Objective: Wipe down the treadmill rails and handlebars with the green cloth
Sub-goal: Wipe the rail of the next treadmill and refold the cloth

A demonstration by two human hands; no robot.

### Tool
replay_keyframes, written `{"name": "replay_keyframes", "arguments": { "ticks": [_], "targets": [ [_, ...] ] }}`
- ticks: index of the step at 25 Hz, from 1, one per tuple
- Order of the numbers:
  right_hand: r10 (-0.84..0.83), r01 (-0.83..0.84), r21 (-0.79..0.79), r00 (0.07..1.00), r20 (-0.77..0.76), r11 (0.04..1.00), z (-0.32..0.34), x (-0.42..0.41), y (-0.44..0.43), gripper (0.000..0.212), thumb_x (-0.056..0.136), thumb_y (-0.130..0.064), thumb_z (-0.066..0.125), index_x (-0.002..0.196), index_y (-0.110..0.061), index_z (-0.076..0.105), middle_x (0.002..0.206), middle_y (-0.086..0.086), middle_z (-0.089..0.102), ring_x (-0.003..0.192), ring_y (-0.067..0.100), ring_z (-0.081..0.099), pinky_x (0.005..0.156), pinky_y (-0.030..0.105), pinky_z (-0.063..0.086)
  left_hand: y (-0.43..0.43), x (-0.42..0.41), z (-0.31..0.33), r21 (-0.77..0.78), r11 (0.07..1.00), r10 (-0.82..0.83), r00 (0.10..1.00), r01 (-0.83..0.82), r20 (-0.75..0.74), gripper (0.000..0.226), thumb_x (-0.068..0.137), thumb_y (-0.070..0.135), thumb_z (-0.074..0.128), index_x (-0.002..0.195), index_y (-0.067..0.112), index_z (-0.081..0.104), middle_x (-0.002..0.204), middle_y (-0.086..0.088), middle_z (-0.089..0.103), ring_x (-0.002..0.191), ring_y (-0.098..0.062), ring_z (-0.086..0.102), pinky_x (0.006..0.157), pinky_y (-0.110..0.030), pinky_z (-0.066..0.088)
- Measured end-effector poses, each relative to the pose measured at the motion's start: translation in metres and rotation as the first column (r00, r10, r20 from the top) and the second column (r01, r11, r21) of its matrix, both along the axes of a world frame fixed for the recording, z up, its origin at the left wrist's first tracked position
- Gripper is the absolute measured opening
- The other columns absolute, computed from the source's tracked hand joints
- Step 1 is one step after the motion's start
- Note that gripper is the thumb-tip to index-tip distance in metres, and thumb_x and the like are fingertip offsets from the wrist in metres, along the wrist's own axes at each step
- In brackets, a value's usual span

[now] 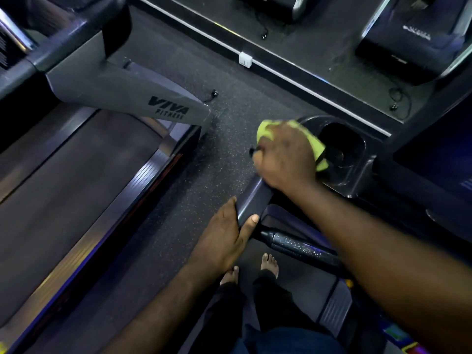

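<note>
The right hand [286,159] clutches the green cloth [265,129] at the far end of the handrail [252,200]. The left hand [222,241] grasps the handrail's near end.

Right hand [286,157] presses green cloth [265,129] on handlebar [251,198].

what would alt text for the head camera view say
Seen from above, a person's right hand presses a green cloth on a handlebar near a cup holder, while the left hand grips the bar's end. A second treadmill stands left.
</note>
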State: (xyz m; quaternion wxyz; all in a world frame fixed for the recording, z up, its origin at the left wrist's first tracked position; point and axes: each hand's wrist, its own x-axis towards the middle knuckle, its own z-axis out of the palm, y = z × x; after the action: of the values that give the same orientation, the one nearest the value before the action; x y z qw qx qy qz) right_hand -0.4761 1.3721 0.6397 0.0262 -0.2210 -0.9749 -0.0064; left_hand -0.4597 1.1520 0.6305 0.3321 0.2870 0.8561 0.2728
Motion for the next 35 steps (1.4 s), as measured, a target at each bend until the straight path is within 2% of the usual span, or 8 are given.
{"name": "replay_keyframes", "arguments": {
  "ticks": [5,8,12,18,23,27,31,35],
  "targets": [
    [0.197,-0.203,-0.095,0.978,-0.068,0.974,0.001,0.017,-0.007,0.036,0.091,-0.044,0.050,0.105,-0.025,0.078,0.129,0.002,0.067,0.121,0.027,0.058,0.111,0.048,0.040,0.039,-0.018,0.001,0.021,0.998,-0.060,0.997,0.061,-0.044,0.105,0.092,0.082,0.046,0.165,0.014,0.014,0.166,-0.008,0.036,0.147,-0.020,0.041,0.121,-0.037,0.037],
    [-0.021,0.020,0.091,1.000,0.006,0.996,-0.001,-0.032,0.061,0.047,0.093,-0.048,0.039,0.106,-0.023,0.077,0.119,0.007,0.068,0.112,0.029,0.060,0.109,0.053,0.039,0.063,-0.021,0.005,0.000,0.996,-0.089,0.990,0.089,-0.109,0.107,0.094,0.078,0.047,0.167,0.012,0.003,0.171,-0.011,0.023,0.153,-0.023,0.032,0.121,-0.034,0.030],
    [-0.372,0.369,0.048,0.919,0.132,0.928,0.013,-0.058,0.119,0.053,0.095,-0.045,0.038,0.120,-0.016,0.074,0.128,0.015,0.065,0.117,0.037,0.061,0.105,0.050,0.045,0.065,-0.021,-0.003,-0.007,0.996,-0.094,0.988,0.094,-0.125,0.103,0.096,0.081,0.036,0.167,0.015,0.000,0.172,-0.009,0.021,0.152,-0.023,0.034,0.120,-0.040,0.035],
    [-0.083,0.082,-0.035,0.996,-0.020,0.996,-0.005,-0.001,0.043,0.041,0.098,-0.041,0.048,0.129,-0.020,0.064,0.153,0.017,0.048,0.144,0.043,0.043,0.115,0.055,0.038,0.070,-0.021,0.007,-0.029,0.994,-0.107,0.989,0.105,-0.102,0.100,0.099,0.075,0.039,0.167,0.013,-0.001,0.173,-0.010,0.018,0.155,-0.021,0.028,0.120,-0.032,0.028],
    [-0.563,0.575,-0.058,0.814,0.140,0.816,0.009,-0.056,0.118,0.048,0.100,-0.040,0.045,0.137,-0.016,0.064,0.148,0.022,0.052,0.136,0.044,0.048,0.112,0.053,0.039,0.071,-0.022,0.003,-0.029,0.997,-0.080,0.992,0.077,-0.102,0.099,0.099,0.074,0.043,0.167,0.016,0.001,0.171,-0.008,0.024,0.152,-0.021,0.033,0.118,-0.032,0.030],
    [-0.368,0.369,-0.010,0.929,0.050,0.929,-0.012,-0.026,0.065,0.045,0.099,-0.041,0.052,0.137,-0.018,0.060,0.156,0.026,0.043,0.146,0.051,0.037,0.119,0.058,0.031,0.071,-0.022,0.004,-0.027,0.996,-0.082,0.992,0.079,-0.096,0.098,0.099,0.071,0.045,0.167,0.014,0.002,0.172,-0.008,0.023,0.153,-0.020,0.031,0.118,-0.029,0.027],
    [-0.582,0.600,-0.064,0.793,0.180,0.797,0.014,-0.054,0.114,0.049,0.098,-0.043,0.049,0.138,-0.017,0.062,0.149,0.025,0.049,0.136,0.047,0.045,0.113,0.058,0.036,0.070,-0.021,0.001,-0.023,0.997,-0.069,0.994,0.067,-0.085,0.099,0.098,0.075,0.044,0.167,0.018,0.001,0.173,-0.005,0.022,0.153,-0.019,0.031,0.116,-0.028,0.027],
    [-0.384,0.384,-0.006,0.923,0.021,0.923,-0.011,-0.020,0.063,0.043,0.101,-0.042,0.050,0.137,-0.018,0.059,0.157,0.028,0.041,0.145,0.052,0.038,0.119,0.059,0.029,0.070,-0.021,0.002,-0.035,0.997,-0.074,0.995,0.072,-0.074,0.100,0.097,0.076,0.044,0.167,0.018,0.001,0.172,-0.006,0.023,0.153,-0.019,0.032,0.116,-0.029,0.028]
  ]
}}
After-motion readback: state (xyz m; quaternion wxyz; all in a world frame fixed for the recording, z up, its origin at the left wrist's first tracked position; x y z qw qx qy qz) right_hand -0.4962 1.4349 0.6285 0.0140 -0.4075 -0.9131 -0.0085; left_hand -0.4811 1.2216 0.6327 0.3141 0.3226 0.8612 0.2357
